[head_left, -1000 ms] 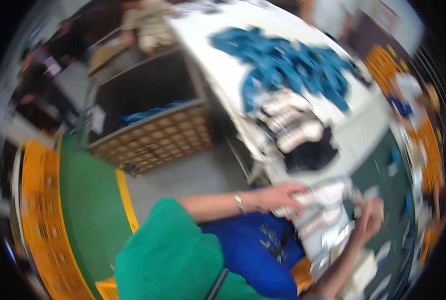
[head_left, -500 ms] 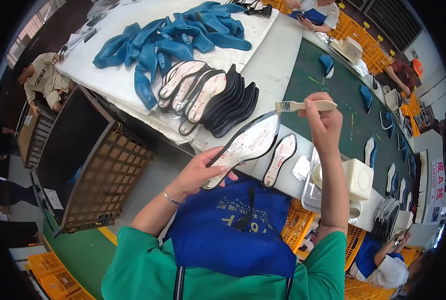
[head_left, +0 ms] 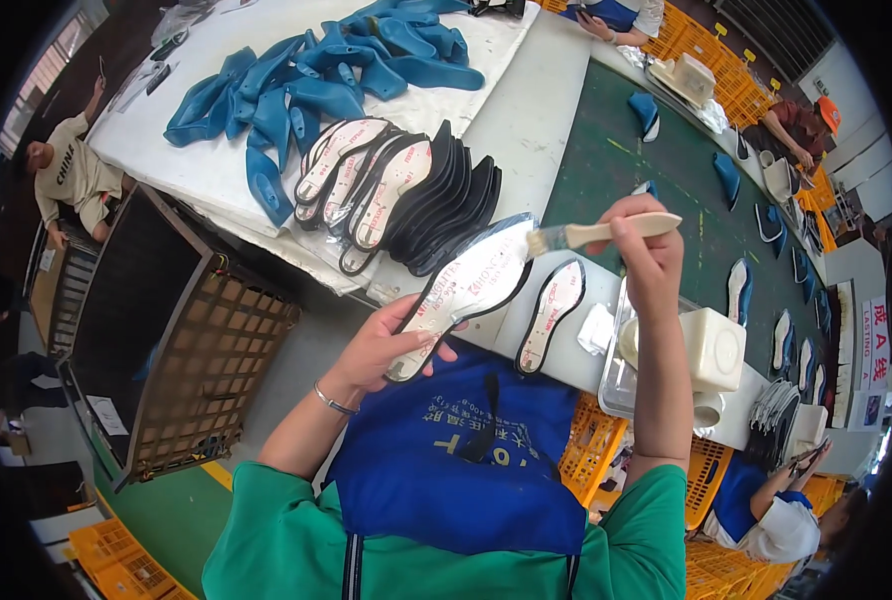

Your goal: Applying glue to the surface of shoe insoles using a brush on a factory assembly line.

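Note:
My left hand [head_left: 386,345] grips the narrow heel end of a white shoe insole [head_left: 476,275] with a black rim, tilted above the table edge. The thumb lies on its printed face. In my right hand [head_left: 646,255] is a flat paintbrush [head_left: 621,229] with a pale wooden handle. Its bristles meet the right edge of the insole's wide forefoot part. Just right of the held piece, a second insole [head_left: 551,312] lies face up on the table. Behind both sits a pile of insoles [head_left: 394,190], some white side up, others stacked black side out.
Blue shoe lasts [head_left: 331,85] are heaped on the white-covered table. A white jug [head_left: 711,350] and a clear tray [head_left: 614,375] stand beside my right forearm. A green conveyor belt [head_left: 616,140] carries several lasts. A slatted cart [head_left: 206,370] is at left; co-workers sit around.
The brush has moved left and down, its bristles shifting from the toe tip to the forefoot's right edge. The whole view has shifted slightly, and the insole stays in my left hand.

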The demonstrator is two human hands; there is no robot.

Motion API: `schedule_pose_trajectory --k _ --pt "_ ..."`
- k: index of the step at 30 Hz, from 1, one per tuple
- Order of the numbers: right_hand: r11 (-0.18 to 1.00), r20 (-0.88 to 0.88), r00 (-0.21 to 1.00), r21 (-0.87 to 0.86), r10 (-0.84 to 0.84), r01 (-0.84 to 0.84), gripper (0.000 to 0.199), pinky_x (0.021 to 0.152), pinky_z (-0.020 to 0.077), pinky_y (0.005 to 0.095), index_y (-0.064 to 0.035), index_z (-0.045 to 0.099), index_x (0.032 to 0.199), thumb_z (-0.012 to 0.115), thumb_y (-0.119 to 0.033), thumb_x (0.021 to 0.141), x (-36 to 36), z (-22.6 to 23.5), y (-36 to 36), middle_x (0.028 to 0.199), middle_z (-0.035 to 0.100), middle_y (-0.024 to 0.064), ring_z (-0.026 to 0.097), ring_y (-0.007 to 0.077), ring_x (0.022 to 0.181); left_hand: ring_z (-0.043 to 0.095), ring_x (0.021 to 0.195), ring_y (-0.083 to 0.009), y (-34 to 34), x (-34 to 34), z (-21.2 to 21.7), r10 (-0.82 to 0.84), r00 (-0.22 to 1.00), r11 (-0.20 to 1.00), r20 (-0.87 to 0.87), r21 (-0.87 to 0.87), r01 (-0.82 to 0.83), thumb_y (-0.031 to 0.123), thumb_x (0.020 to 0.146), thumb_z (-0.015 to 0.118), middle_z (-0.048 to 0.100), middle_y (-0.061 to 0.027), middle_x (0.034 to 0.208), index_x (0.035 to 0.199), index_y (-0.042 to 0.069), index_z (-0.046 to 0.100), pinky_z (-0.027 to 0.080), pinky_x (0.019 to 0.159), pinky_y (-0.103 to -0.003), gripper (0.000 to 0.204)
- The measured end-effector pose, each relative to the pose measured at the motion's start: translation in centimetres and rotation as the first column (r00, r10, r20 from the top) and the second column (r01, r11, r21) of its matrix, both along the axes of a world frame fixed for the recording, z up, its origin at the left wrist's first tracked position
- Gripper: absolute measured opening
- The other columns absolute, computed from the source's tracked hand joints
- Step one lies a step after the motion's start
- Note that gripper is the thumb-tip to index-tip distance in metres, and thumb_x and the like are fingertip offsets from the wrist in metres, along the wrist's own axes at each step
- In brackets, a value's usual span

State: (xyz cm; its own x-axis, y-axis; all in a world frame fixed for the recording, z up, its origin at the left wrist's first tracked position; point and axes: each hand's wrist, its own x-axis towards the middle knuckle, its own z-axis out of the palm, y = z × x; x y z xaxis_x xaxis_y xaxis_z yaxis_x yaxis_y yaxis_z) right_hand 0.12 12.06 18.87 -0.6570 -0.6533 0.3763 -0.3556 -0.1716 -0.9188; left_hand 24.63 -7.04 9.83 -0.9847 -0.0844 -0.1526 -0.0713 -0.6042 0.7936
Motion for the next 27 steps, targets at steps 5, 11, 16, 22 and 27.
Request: schedule_pose_trajectory --k 5,11,16,22,27 --pt "0.958 -0.327 0.938 0.212 -0.117 0.194 0.012 0.062 0.0453 0.0232 0.0025 0.061 0.086 0.061 -0.009 0.091 -1.6 -1.1 0.6 0.083 0.061 0.0041 0.059 0.0100 0.069 0.069 0.083 -0.0223 0.2 -0.6 -0.2 0.020 0.999 1.000 0.037 0.008 -0.020 0.004 0.089 0.056 0.060 -0.0235 0.119 0.137 -0.005 0.039 0.058 0.059 -0.027 0.051" --pt "0.954 -0.255 0.928 0.055 -0.273 0.295 0.010 0.063 0.0462 0.0227 0.0029 0.062 0.088 0.061 -0.006 0.091 -1.3 -2.4 2.7 0.085 0.061 0.0043 0.060 0.0102 0.071 0.067 0.096 -0.0220 0.0 -2.0 -1.7 0.021 0.997 1.000 0.068 0.013 -0.022 0.007 0.095 0.051 0.056 -0.0209 0.128 0.141 0.000 0.036 0.057 0.066 -0.025 0.049" --pt "0.924 -0.131 0.915 -0.065 -0.382 0.376 0.008 0.068 0.0483 0.0250 0.0033 0.060 0.095 0.058 -0.004 0.092 0.4 -4.3 6.0 0.088 0.062 0.0078 0.063 0.0138 0.075 0.061 0.113 -0.0239 2.3 -5.7 -6.6 0.148 0.987 0.986 0.061 0.066 -0.152 0.011 0.100 0.039 0.056 -0.0203 0.130 0.140 0.002 0.034 0.051 0.087 -0.030 0.041" --pt "0.852 -0.030 0.854 -0.104 -0.519 0.513 0.010 0.072 0.0489 0.0283 0.0026 0.057 0.096 0.055 -0.006 0.093 3.0 -7.5 9.8 0.089 0.060 0.0108 0.063 0.0182 0.074 0.052 0.107 -0.0156 6.5 -10.6 -16.3 0.276 0.959 0.925 0.057 -0.287 -0.250 0.008 0.097 0.047 0.056 -0.0085 0.114 0.127 0.000 0.047 0.041 0.095 -0.029 0.031" --pt "0.834 -0.099 0.829 -0.040 -0.551 0.550 0.014 0.073 0.0491 0.0288 0.0031 0.056 0.096 0.053 -0.010 0.095 4.4 -8.3 11.7 0.090 0.059 0.0109 0.061 0.0188 0.075 0.062 0.091 -0.0340 6.2 -10.8 -12.6 0.275 0.960 0.316 -0.050 -0.938 -0.140 0.015 0.088 0.062 0.064 -0.0176 0.098 0.136 0.003 0.041 0.049 0.078 -0.041 0.055"
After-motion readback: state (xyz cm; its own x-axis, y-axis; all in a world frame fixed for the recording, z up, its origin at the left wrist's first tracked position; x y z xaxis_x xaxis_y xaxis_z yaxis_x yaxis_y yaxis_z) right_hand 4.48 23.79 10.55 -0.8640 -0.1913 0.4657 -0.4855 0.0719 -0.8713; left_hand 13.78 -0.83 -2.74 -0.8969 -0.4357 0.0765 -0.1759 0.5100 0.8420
